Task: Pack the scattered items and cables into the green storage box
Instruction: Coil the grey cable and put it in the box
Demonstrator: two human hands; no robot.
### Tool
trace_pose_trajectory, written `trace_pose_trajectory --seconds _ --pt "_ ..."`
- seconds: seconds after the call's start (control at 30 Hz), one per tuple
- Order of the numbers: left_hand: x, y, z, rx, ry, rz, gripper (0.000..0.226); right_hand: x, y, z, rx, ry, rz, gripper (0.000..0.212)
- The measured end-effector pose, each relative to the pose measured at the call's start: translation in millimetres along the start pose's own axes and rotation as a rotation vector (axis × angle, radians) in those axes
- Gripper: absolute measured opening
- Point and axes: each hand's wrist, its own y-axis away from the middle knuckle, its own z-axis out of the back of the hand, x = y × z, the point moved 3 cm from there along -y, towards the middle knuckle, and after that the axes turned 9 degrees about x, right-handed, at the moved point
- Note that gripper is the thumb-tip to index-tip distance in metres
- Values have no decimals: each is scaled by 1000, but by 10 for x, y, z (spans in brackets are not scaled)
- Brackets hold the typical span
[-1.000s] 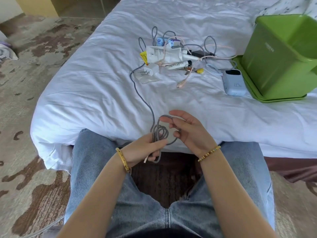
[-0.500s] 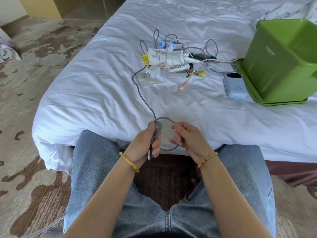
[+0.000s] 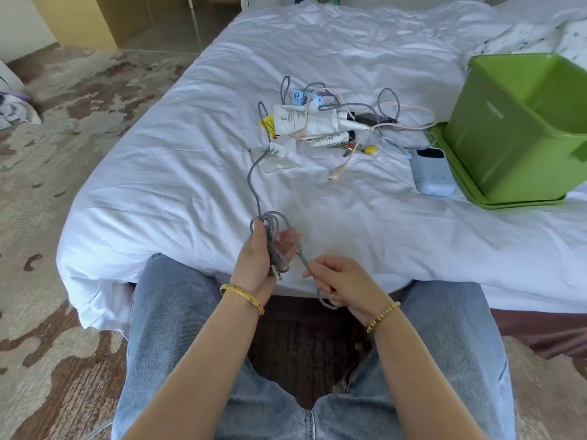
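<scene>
My left hand point(image 3: 259, 258) holds several coiled loops of a grey braided cable point(image 3: 254, 185) at the bed's near edge. My right hand point(image 3: 344, 282) pinches a strand of that cable below and to the right. The cable runs up the bed to a white charger plug point(image 3: 282, 144). Behind it lies a heap of white tubes point(image 3: 301, 120), a pink cable point(image 3: 346, 160) and more grey cable. A pale blue power bank point(image 3: 432, 173) lies beside the green storage box point(image 3: 521, 128), which stands open on its green lid point(image 3: 457, 182) at the right.
The white bed sheet point(image 3: 190, 173) covers the bed ahead of my knees. Patterned carpet point(image 3: 47, 185) lies to the left, with a bundle of cloth point(image 3: 12, 106) at the far left. A speckled pillow point(image 3: 533, 36) sits behind the box.
My left hand has lifted with more loops gathered in it. My right hand has dropped down and right, drawing a strand out from the coil.
</scene>
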Motion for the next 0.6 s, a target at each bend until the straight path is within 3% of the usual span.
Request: trace_pose_trajectory --seconds 0.2,0.43,0.6 --pt "6 -128 -176 60 -106 38 42 8 -46 -80 62 41 -19 26" --pt "-456 -439 -228 59 45 -74 26 371 -189 244 9 111 131 21" --pt "-555 -617 -227 28 89 -81 33 508 -239 342 133 -195 220 23"
